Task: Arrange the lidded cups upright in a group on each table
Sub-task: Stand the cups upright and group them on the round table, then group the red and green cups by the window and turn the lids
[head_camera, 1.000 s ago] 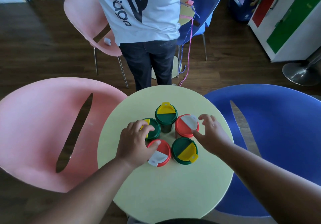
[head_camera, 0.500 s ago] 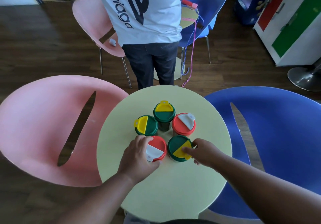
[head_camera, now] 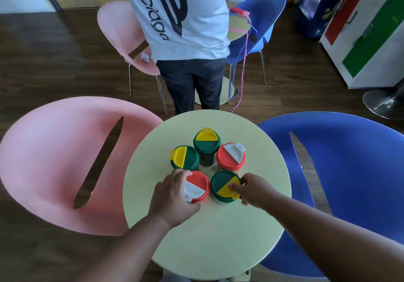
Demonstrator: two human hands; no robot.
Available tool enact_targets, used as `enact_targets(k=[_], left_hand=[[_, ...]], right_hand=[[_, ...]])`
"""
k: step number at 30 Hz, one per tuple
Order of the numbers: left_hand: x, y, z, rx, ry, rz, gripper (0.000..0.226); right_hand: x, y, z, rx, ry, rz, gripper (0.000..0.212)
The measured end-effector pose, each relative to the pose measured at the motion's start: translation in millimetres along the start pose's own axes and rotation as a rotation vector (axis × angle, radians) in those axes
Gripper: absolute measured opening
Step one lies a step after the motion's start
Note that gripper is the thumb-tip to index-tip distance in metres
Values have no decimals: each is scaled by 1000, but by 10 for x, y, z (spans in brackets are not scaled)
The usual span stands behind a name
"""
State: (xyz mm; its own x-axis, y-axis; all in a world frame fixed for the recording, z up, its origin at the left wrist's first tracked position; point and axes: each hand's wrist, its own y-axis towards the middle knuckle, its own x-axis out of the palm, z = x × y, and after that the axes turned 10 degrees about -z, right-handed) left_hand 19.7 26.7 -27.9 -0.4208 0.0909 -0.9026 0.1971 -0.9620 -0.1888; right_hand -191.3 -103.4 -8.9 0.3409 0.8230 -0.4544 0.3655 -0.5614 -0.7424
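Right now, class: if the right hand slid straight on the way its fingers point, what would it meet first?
Probably the near red-lidded cup, beyond the green-lidded cup which the right hand already grips; depth is uncertain.

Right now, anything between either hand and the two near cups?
Nothing visible. The left hand already grips the near red-lidded cup, and the right hand holds the near green-lidded cup. Both stand upright against the other three cups.

Five lidded cups (head_camera: 206,148) — three green-lidded (head_camera: 224,185), two red-lidded (head_camera: 230,158).

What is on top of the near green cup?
A green lid with a yellow flap; the right hand grips its edge. The contents are hidden by the lid.
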Motion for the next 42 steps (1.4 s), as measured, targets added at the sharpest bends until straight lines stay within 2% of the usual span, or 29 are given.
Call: enact_targets(k=[6,13,19,22,26,28,30,31,34,42], left_hand=[[-124,66,-51,120,35,-9,71],[-520,324,-26,372,47,-2,47],[-852,611,475,547,95,-146,39],[-874,671,908,639,111,-208,30],[-791,582,1605,748,194,-263,34],[-711,462,1974,807,206,-286,33],[-597,296,2360,865,218,-300,33],[-522,202,2569,898,230,-308,33],[-241,-124,3254,989,277,-341,32],[755,-1262,5281,1188,286,-460,37]], right_hand=[[-47,-62,-48,40,9,118,54],[-75,-417,-181,45,-32,394,42],[-12,-887,-62,33,-74,577,33],[15,-1201,148,79,-48,635,29],[32,-1713,577,169,41,710,10],[26,-2006,816,216,82,750,21],[19,-2318,1088,233,124,803,48],[16,-2476,1247,248,133,814,50],[15,-2938,1850,301,144,840,30],[81,-4429,3665,482,163,922,28]])
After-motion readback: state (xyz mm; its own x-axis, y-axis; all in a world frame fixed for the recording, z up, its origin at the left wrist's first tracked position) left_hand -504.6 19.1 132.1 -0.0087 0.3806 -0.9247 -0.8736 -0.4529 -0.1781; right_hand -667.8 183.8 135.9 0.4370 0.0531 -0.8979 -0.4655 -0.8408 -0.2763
